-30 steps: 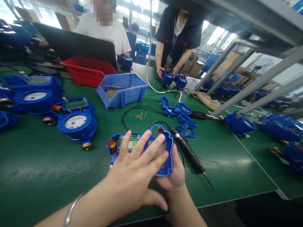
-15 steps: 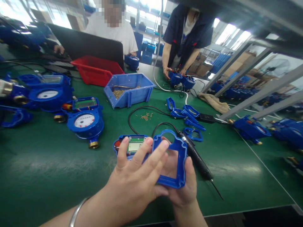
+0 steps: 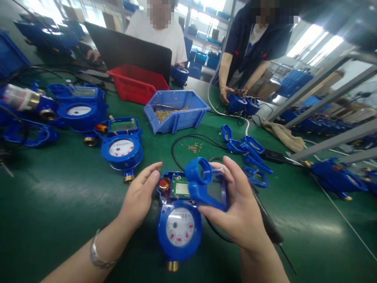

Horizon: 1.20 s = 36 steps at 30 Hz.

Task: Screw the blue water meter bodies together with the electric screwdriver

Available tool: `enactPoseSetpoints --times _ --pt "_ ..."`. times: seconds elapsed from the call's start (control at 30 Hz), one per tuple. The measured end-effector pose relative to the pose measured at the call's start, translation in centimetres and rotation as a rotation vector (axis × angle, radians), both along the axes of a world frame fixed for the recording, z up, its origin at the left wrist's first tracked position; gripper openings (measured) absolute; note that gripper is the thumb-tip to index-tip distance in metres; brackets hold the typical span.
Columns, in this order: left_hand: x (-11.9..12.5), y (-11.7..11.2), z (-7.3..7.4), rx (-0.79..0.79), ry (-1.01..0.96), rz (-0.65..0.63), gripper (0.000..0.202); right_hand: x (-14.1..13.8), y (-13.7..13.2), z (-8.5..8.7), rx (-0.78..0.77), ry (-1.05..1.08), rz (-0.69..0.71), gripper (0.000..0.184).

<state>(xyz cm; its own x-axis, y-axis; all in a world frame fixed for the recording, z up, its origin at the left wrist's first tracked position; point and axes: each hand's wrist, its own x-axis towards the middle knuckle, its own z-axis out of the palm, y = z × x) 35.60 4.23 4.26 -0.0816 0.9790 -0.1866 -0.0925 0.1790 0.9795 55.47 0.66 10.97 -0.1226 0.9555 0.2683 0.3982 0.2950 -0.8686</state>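
My right hand (image 3: 243, 210) grips a blue plastic meter cover (image 3: 198, 188) with a round ring and a rectangular window. The cover is tilted above the right part of a blue water meter (image 3: 180, 228), hiding part of its display. On this meter a green circuit board with a small screen (image 3: 181, 189) lies exposed beside a reddish component (image 3: 164, 184). Its white dial with red pointers faces up, and a brass fitting points toward me. My left hand (image 3: 140, 196) is open, fingers stretched out, just left of the meter; it holds nothing.
A black electric screwdriver (image 3: 269, 220) lies to the right. Loose screws (image 3: 194, 147) lie behind the meter, near a blue bin (image 3: 188, 118) of screws and a red bin (image 3: 135, 88). Other meters (image 3: 122, 151) stand left; blue covers (image 3: 256, 177) lie right. Two people work across the table.
My left hand has come off the cover and moved left. My right hand has turned the cover over and tilted it above the meter, whose dial is now exposed. The view has shifted.
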Motion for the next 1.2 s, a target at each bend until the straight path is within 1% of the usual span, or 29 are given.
enactPoseSetpoints --times 0.03,0.07,0.13,0.23,0.33,0.47,0.57,0.67,0.73,0.8,0.83,0.87,0.93,0.97,1.0,1.03,1.1,1.13,1.17,1.2 --pt "0.3 0.3 -0.5 -0.101 -0.145 -0.010 0.047 -0.4 0.4 0.2 0.034 -0.144 0.020 0.087" --pt "0.6 0.5 -0.9 -0.170 -0.259 -0.021 0.049 -0.9 0.8 0.3 0.068 -0.264 0.052 0.094" --pt "1.0 0.6 -1.1 -0.255 -0.397 -0.050 0.050 -1.8 1.5 0.5 0.111 -0.434 0.122 0.100" --pt "1.1 0.4 -0.9 -0.320 -0.484 -0.087 0.048 -2.7 2.1 0.4 0.127 -0.560 0.175 0.097" --pt "1.0 0.3 -0.7 -0.364 -0.542 -0.097 0.045 -3.0 2.4 0.2 0.120 -0.614 0.190 0.091" --pt "0.8 0.3 -0.8 -0.391 -0.571 -0.107 0.043 -3.0 2.5 0.2 0.114 -0.682 0.217 0.087" --pt "0.8 0.2 -0.8 -0.392 -0.567 -0.137 0.048 -3.0 2.7 0.3 0.096 -0.712 0.236 0.084" --pt "0.5 0.1 -0.9 -0.351 -0.554 -0.173 0.059 -3.1 3.0 0.3 0.037 -0.710 0.270 0.081" --pt "0.1 0.0 -1.0 -0.253 -0.520 -0.231 0.065 -3.1 3.1 0.3 -0.009 -0.702 0.291 0.075" --pt "-0.2 0.0 -0.9 -0.137 -0.446 -0.325 0.071 -3.1 3.1 0.3 -0.039 -0.697 0.305 0.070" --pt "-0.3 0.0 -0.8 -0.105 -0.402 -0.370 0.074 -3.0 3.0 0.3 -0.045 -0.692 0.307 0.069" --pt "-0.4 0.0 -0.6 -0.097 -0.359 -0.404 0.077 -2.9 3.0 0.3 -0.048 -0.680 0.308 0.070" --pt "-0.3 0.1 -0.2 -0.123 -0.295 -0.418 0.075 -2.5 3.1 0.2 -0.061 -0.598 0.328 0.070" --pt "-0.3 0.1 0.1 -0.138 -0.280 -0.408 0.071 -2.3 3.2 0.1 -0.084 -0.511 0.343 0.067" --pt "-0.1 0.0 0.2 -0.151 -0.277 -0.397 0.066 -2.0 3.4 -0.2 -0.122 -0.398 0.329 0.063" --pt "0.0 0.0 0.4 -0.161 -0.283 -0.388 0.064 -1.9 3.7 -0.6 -0.191 -0.252 0.262 0.058" --pt "0.2 -0.1 0.6 -0.188 -0.314 -0.389 0.063 -1.8 4.2 -1.5 -0.393 0.046 0.025 0.048" --pt "0.2 -0.2 0.6 -0.201 -0.327 -0.395 0.063 -1.9 4.4 -1.9 -0.506 0.162 -0.091 0.045" --pt "0.2 -0.2 0.6 -0.209 -0.334 -0.400 0.064 -2.0 4.6 -2.3 -0.615 0.247 -0.169 0.043" --pt "0.2 -0.2 0.6 -0.211 -0.334 -0.406 0.064 -2.2 4.7 -2.6 -0.715 0.305 -0.193 0.042"
